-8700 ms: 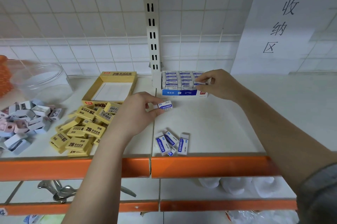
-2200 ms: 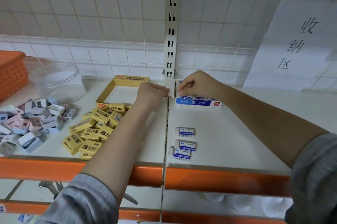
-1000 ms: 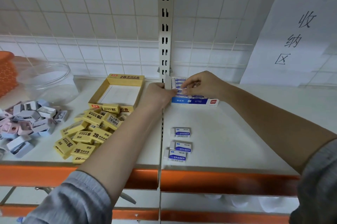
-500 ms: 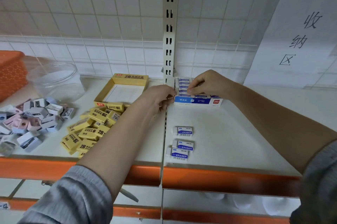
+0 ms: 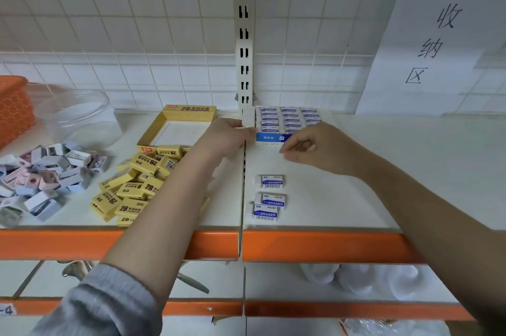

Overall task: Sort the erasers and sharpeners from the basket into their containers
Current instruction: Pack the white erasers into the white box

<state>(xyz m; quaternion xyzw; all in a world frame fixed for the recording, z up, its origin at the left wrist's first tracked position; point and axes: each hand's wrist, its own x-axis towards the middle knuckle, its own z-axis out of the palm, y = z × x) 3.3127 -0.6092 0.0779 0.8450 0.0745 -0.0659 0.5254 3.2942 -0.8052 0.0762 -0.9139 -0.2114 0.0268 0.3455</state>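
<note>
Two hands are working at the shelf's (image 5: 315, 179) back edge: left hand (image 5: 224, 138) is pinching the blue eraser box's (image 5: 269, 137) flap, right hand (image 5: 315, 148) is hanging loosely curled, empty. Three loose erasers (image 5: 269, 203) are lying near the front edge, where a sweeping forearm might knock them off.

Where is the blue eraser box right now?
In the head view, the blue eraser box sits at the back of the shelf, just right of the slotted upright, between both hands.
</note>
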